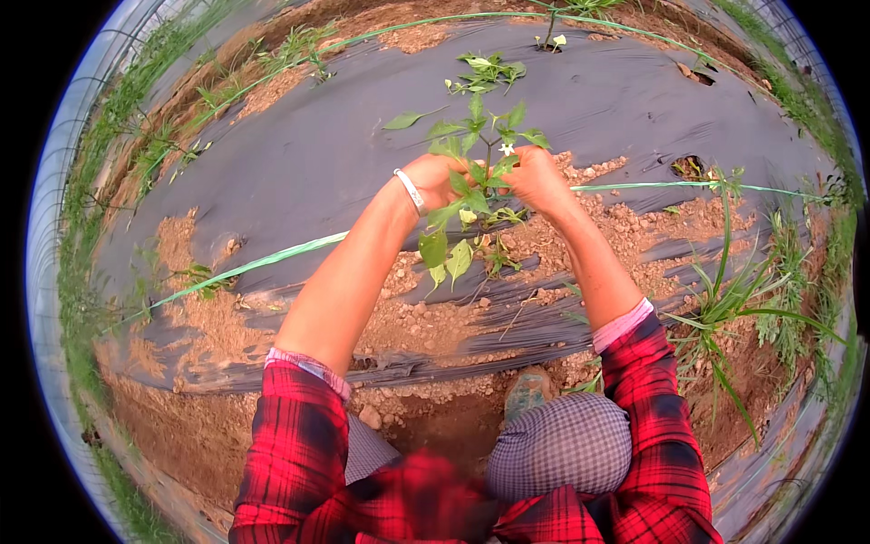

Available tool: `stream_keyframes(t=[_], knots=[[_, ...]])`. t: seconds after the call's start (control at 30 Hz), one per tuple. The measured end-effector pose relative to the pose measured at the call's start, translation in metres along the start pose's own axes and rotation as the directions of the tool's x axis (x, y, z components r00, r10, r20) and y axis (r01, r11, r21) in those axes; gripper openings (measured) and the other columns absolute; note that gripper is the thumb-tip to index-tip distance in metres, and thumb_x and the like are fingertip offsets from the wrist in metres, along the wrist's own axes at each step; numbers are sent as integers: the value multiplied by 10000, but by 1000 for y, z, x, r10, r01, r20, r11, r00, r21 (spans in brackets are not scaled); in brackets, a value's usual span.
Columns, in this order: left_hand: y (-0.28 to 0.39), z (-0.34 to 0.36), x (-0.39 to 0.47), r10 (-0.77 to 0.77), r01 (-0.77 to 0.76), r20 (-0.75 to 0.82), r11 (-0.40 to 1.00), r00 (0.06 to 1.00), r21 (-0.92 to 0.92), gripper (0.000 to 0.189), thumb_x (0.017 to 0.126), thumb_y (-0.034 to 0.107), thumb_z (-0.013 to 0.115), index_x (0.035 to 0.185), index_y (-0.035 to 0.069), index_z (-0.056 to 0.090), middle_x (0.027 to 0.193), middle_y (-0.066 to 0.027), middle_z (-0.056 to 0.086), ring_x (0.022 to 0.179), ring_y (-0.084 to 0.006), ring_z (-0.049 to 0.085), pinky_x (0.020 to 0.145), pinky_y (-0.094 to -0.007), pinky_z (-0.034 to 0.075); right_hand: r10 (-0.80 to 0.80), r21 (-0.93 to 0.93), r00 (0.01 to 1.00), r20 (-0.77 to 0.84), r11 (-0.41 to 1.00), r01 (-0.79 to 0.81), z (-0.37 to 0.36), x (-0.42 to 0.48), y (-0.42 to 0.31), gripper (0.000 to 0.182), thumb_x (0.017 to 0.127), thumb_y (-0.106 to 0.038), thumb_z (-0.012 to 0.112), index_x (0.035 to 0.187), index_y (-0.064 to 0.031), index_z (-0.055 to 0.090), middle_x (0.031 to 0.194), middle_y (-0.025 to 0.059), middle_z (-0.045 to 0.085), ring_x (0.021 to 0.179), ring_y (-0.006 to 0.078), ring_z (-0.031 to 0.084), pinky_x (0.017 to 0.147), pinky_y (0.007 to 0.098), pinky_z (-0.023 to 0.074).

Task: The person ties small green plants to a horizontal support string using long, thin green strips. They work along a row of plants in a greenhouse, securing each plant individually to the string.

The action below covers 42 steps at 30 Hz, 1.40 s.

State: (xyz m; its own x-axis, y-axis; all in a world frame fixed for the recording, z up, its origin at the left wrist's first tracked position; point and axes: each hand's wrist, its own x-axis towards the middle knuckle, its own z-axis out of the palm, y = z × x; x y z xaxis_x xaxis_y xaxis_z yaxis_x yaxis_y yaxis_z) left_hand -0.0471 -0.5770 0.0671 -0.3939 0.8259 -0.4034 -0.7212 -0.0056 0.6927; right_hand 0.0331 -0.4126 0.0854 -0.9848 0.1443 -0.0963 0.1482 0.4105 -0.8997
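A young pepper plant [486, 146] with a small white flower [507, 147] stands between my two hands. My left hand [438, 178] is at the left of its stem, a pale bracelet [410, 190] on the wrist. Leaves cover part of its fingers. At the right, close against the stem, my right hand [533, 178] has its fingers curled in. What the fingertips of either hand hold is hidden. Green twine [272, 260] runs in from the left and passes behind my left forearm. It shows again to the right of my right hand.
Black plastic mulch [326, 149] covers the bed, with loose soil [421, 333] scattered over it. Picked leaves [486, 71] lie in a pile beyond the plant, near a single leaf [406, 120]. Tall grass [714, 313] grows at the right. A planting hole [688, 166] opens farther back.
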Motion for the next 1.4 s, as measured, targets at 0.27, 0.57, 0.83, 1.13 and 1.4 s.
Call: stream_keyframes(t=[0.27, 0.57, 0.83, 1.13, 1.4], knots=[[3, 19, 0, 102, -71, -227, 988, 969, 138, 90, 734, 82, 575, 753, -6, 582, 598, 0, 477, 468, -57, 387, 383, -189, 260, 193, 367, 955, 223, 891, -266, -22, 0, -10, 162, 613, -146, 626, 678, -5, 579, 579, 18, 539, 498, 92, 432, 445, 235, 326], [3, 21, -11, 79, -39, -194, 979, 978, 201, 105, 745, 106, 610, 759, 17, 556, 640, -6, 503, 456, -53, 412, 381, -183, 297, 102, 344, 977, 188, 925, -163, -20, -11, -10, 104, 683, -75, 582, 770, -36, 541, 572, 3, 531, 440, 36, 393, 377, 177, 251], [6, 11, -4, 183, -70, -306, 936, 934, 345, 178, 676, 19, 592, 844, 17, 533, 684, -31, 513, 496, -87, 443, 390, -213, 295, 60, 510, 988, 145, 851, -127, -19, -23, -7, 178, 619, 3, 518, 794, 1, 549, 514, 2, 478, 442, 61, 409, 402, 199, 276], [2, 14, 2, 329, -115, -402, 875, 854, 471, 153, 636, -5, 610, 778, 18, 559, 672, -31, 520, 527, -105, 468, 423, -239, 326, 16, 549, 984, 175, 829, -111, -21, -31, -7, 117, 655, 5, 527, 753, -58, 514, 563, -26, 468, 429, 32, 389, 363, 168, 233], [1, 16, 9, 469, -64, -321, 638, 823, 768, 87, 672, 43, 596, 741, -7, 584, 652, -59, 570, 558, -127, 523, 497, -264, 409, -45, 608, 983, 177, 791, -73, -19, -36, -10, 96, 671, 16, 519, 735, -55, 520, 557, -30, 468, 435, 31, 396, 371, 164, 253]])
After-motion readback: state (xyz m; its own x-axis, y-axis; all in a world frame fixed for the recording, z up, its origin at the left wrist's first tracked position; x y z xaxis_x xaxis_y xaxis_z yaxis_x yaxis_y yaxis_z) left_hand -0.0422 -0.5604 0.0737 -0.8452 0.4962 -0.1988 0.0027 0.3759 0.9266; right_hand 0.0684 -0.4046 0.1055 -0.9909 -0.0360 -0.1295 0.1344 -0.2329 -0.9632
